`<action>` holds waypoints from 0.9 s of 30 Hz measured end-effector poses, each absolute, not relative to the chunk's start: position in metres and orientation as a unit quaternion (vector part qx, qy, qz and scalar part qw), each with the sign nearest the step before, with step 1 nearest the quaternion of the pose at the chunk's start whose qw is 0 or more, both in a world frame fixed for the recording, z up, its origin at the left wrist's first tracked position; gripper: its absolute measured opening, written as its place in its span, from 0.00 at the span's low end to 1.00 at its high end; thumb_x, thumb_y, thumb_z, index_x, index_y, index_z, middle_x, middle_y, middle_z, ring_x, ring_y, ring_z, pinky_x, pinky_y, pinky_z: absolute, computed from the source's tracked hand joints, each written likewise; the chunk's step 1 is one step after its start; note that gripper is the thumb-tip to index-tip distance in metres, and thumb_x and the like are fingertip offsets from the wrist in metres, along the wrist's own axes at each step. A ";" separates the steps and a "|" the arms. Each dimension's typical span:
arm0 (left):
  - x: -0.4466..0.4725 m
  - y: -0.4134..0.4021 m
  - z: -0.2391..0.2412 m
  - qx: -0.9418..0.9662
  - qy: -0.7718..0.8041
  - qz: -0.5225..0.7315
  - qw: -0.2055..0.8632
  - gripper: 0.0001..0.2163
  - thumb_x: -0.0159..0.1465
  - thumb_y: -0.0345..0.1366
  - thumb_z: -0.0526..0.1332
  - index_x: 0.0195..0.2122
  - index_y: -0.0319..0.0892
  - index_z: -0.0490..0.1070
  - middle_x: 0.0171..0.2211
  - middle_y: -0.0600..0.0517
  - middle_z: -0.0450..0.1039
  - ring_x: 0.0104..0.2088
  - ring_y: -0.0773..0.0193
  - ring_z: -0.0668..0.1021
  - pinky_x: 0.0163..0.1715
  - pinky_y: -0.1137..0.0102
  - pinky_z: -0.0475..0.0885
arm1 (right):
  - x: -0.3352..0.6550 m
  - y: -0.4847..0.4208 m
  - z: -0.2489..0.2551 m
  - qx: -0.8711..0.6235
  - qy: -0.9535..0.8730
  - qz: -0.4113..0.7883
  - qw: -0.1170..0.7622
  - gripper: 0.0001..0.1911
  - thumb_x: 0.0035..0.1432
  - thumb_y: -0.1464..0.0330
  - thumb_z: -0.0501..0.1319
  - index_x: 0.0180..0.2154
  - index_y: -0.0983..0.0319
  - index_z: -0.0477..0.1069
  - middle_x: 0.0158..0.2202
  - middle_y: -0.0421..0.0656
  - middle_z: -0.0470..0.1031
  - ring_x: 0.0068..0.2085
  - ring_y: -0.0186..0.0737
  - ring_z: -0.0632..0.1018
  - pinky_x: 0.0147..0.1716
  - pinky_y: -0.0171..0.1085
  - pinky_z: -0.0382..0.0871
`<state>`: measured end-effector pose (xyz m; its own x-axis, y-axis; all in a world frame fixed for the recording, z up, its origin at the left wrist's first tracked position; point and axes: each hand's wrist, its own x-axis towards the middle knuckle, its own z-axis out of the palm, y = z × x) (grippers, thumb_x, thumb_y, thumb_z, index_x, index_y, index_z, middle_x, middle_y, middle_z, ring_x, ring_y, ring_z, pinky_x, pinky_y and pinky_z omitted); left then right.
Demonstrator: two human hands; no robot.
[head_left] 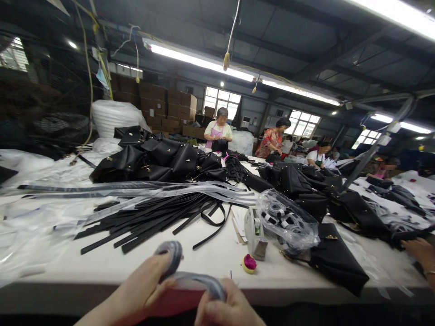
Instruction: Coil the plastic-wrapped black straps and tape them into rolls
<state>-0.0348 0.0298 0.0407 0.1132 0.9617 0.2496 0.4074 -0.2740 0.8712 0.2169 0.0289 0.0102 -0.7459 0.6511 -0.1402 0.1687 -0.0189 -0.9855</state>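
My left hand (141, 290) and my right hand (226, 310) are both closed on a grey strap wrapped in clear plastic (190, 271), held just above the near edge of the white table (217, 258). The strap curls into a loop over my left fingers and arches across to my right hand. Ahead lies a pile of long black straps (152, 215), some in clear sleeves.
Heaps of black handbags (163, 160) cover the table's middle and right. A clear bag of small parts (287, 222), a small container (254, 235) and a pink-and-yellow object (249, 263) sit nearby. Another person's hand (421, 258) rests at the right edge. Several workers stand behind.
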 end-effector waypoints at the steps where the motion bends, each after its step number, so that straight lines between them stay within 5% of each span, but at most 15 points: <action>1: -0.027 0.023 0.039 0.709 0.516 0.349 0.331 0.15 0.52 0.50 0.68 0.33 0.45 0.78 0.34 0.48 0.79 0.36 0.54 0.76 0.39 0.70 0.70 | 0.223 0.038 0.012 -0.316 -0.662 0.646 0.211 0.26 0.59 0.49 0.52 0.35 0.64 0.76 0.20 0.40 0.68 0.18 0.32 0.65 0.19 0.32 0.58; 6: -0.007 0.008 0.043 0.613 0.464 0.186 0.611 0.29 0.63 0.59 0.49 0.25 0.40 0.74 0.13 0.53 0.66 0.14 0.66 0.68 0.17 0.73 0.63 | 0.232 0.072 0.008 -0.411 -0.740 0.470 0.251 0.18 0.58 0.56 0.58 0.30 0.64 0.74 0.27 0.42 0.73 0.30 0.36 0.72 0.32 0.33 0.63; 9: -0.015 0.019 0.036 0.438 0.368 0.259 0.778 0.31 0.63 0.60 0.46 0.24 0.38 0.73 0.06 0.59 0.53 0.09 0.69 0.62 0.13 0.74 0.60 | 0.227 0.074 -0.007 -0.409 -0.765 0.439 0.237 0.18 0.63 0.58 0.54 0.29 0.63 0.74 0.29 0.41 0.72 0.34 0.37 0.71 0.36 0.34 0.62; 13: -0.027 0.033 0.039 0.277 0.309 0.376 0.828 0.30 0.68 0.54 0.43 0.25 0.36 0.72 0.05 0.60 0.49 0.10 0.69 0.66 0.16 0.77 0.65 | 0.216 0.064 -0.025 -0.392 -0.718 0.511 0.265 0.15 0.61 0.58 0.57 0.36 0.63 0.73 0.30 0.39 0.70 0.33 0.35 0.69 0.33 0.33 0.62; 17: -0.024 0.044 0.060 0.269 0.288 0.524 0.755 0.25 0.71 0.45 0.42 0.33 0.33 0.74 0.12 0.61 0.57 0.12 0.75 0.64 0.37 0.72 0.74 | 0.191 0.043 -0.029 -0.382 -0.672 0.592 0.228 0.15 0.59 0.58 0.60 0.38 0.64 0.73 0.23 0.36 0.67 0.25 0.31 0.66 0.26 0.31 0.59; 21: -0.004 0.048 0.049 0.453 0.401 0.598 0.526 0.21 0.68 0.50 0.49 0.39 0.39 0.73 0.27 0.52 0.71 0.32 0.63 0.75 0.52 0.63 0.67 | 0.170 0.023 -0.010 -0.257 -0.575 0.761 0.154 0.23 0.61 0.52 0.56 0.37 0.66 0.73 0.18 0.35 0.65 0.18 0.26 0.62 0.19 0.29 0.53; 24: 0.009 0.039 0.022 0.667 0.481 0.451 0.347 0.23 0.66 0.54 0.47 0.35 0.41 0.72 0.33 0.47 0.74 0.38 0.56 0.74 0.48 0.62 0.67 | 0.171 0.022 0.008 -0.164 -0.459 0.852 0.191 0.19 0.60 0.56 0.59 0.36 0.68 0.72 0.16 0.34 0.64 0.15 0.25 0.59 0.20 0.31 0.61; 27: 0.011 0.028 0.005 0.772 0.485 0.322 0.256 0.24 0.67 0.51 0.40 0.34 0.42 0.70 0.31 0.47 0.73 0.33 0.56 0.73 0.37 0.63 0.67 | 0.184 0.028 0.018 -0.114 -0.340 0.910 0.211 0.13 0.60 0.64 0.58 0.38 0.69 0.72 0.15 0.31 0.60 0.13 0.25 0.55 0.23 0.32 0.66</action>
<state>0.0111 0.0280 0.0050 0.3232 0.9131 0.2484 0.5832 -0.3989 0.7076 0.1836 0.0279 0.0176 -0.8851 0.4610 -0.0645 -0.3059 -0.6805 -0.6658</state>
